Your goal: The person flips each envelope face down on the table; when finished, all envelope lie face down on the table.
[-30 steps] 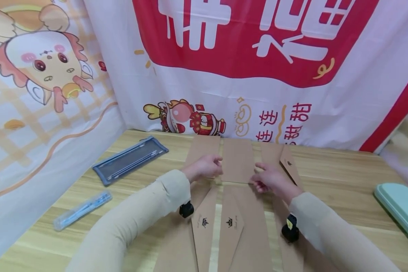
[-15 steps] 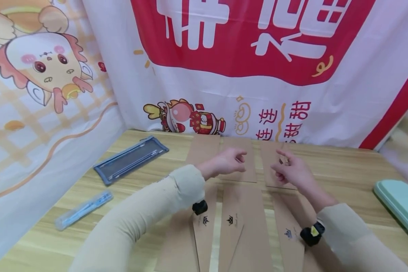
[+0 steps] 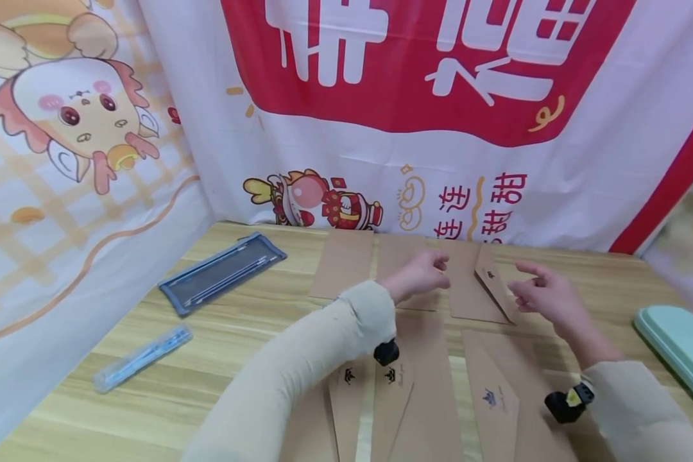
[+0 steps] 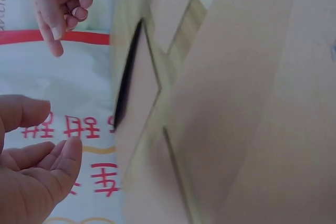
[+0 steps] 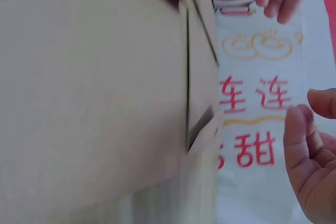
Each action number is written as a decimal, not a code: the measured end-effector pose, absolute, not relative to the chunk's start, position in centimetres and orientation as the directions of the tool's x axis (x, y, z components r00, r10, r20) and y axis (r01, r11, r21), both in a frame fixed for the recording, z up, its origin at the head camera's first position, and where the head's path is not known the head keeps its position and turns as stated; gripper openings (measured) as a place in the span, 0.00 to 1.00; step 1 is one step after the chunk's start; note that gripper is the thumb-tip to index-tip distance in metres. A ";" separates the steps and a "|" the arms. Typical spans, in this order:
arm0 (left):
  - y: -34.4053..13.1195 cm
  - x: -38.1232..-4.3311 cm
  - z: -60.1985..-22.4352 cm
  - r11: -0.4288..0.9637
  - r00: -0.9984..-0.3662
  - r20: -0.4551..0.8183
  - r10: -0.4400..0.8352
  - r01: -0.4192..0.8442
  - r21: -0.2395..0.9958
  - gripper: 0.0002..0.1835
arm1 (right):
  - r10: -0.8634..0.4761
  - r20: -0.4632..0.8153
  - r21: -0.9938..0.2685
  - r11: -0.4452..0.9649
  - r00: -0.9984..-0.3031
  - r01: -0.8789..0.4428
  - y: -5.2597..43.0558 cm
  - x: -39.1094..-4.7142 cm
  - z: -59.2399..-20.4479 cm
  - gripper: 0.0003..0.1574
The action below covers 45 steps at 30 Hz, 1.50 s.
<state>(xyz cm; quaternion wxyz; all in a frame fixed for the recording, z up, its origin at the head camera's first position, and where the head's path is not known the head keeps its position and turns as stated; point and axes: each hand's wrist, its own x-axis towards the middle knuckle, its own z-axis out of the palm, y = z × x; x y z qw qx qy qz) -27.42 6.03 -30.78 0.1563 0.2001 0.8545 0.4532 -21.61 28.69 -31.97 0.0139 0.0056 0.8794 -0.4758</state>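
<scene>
Brown kraft envelopes lie in two rows on the wooden table. My left hand, fingers loosely bent and holding nothing, hovers over the back middle envelope, its fingertips near the left edge of the back right envelope. That envelope's pointed flap carries a small dark crown print and stands slightly raised. Just right of the flap is my right hand, also holding nothing, its index finger pointing left. In the left wrist view, both hands show apart from the envelopes, thumb and fingers separated. My left forearm partly covers the front envelopes.
A back left envelope and front envelopes, including the front right one, cover the table's middle. On the left lie a blue mesh pencil pouch and a clear case. A mint-green case sits right. A printed cloth hangs behind.
Both hands have moved right along the back row, from beside the middle envelope to the right one. The envelopes keep their places. Nothing has been picked up.
</scene>
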 end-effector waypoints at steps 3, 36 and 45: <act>6.8 -27.5 -31.8 0.507 -0.900 -0.087 0.428 0.159 0.847 0.31 | -0.026 -0.051 -0.813 0.582 -0.998 0.026 29.5 -21.9 -32.6 0.40; 9.7 -27.3 -36.1 0.247 -0.954 -0.212 0.213 -0.157 0.956 0.34 | -0.210 -0.230 -0.878 0.466 -0.950 0.110 31.6 -23.8 -35.8 0.42; 9.6 -27.3 -36.1 0.203 -0.960 -0.217 0.179 -0.180 0.962 0.29 | -0.211 -0.234 -0.876 0.468 -0.949 0.112 31.7 -24.0 -35.8 0.42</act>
